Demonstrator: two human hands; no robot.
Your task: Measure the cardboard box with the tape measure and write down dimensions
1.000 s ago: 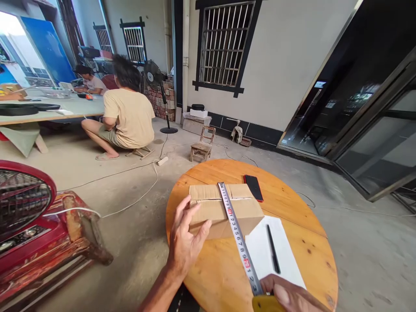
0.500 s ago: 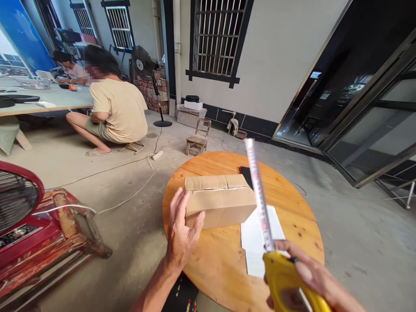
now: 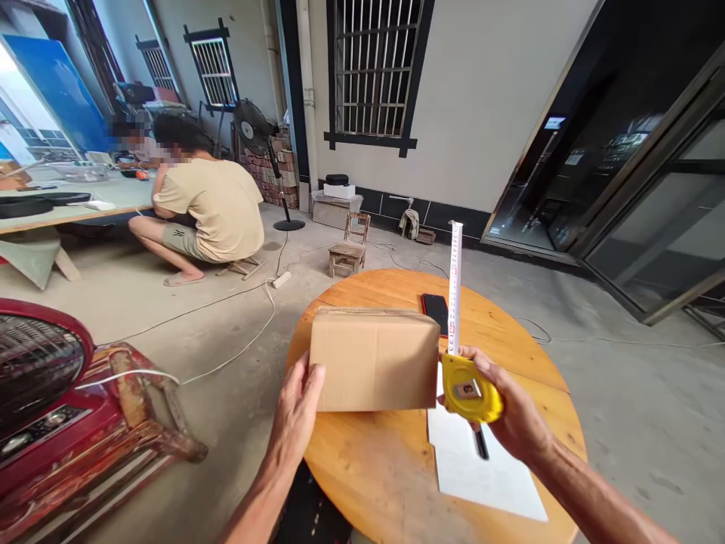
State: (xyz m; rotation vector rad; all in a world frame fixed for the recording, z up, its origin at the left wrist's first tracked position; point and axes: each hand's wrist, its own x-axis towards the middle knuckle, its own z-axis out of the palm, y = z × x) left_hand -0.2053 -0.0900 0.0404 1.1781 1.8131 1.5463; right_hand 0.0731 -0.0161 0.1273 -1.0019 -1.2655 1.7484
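A brown cardboard box [image 3: 374, 363] shows its broad side to me above the round wooden table [image 3: 374, 468]. My left hand [image 3: 297, 400] grips its left edge, thumb on the near face and fingers behind. In my right hand [image 3: 513, 404] is a yellow tape measure [image 3: 470, 389], held against the box's right end. Its white blade [image 3: 455, 287] sticks out upward past the box's right edge. White paper [image 3: 487, 476] lies under the right hand, with a black pen [image 3: 481, 444] on it. A dark phone with a red edge [image 3: 435, 311] lies behind the box.
A red fan [image 3: 45, 378] rests on a worn wooden stool [image 3: 152, 412] at the left. Behind it, a person in a yellow shirt [image 3: 209, 208] sits by a long table [image 3: 130, 198], another person beyond. A small wooden chair [image 3: 350, 253] stands past the round table.
The box has tipped so its broad side faces me, with my left hand now on its left edge. My right hand has brought the tape measure up and left to the box's right end.
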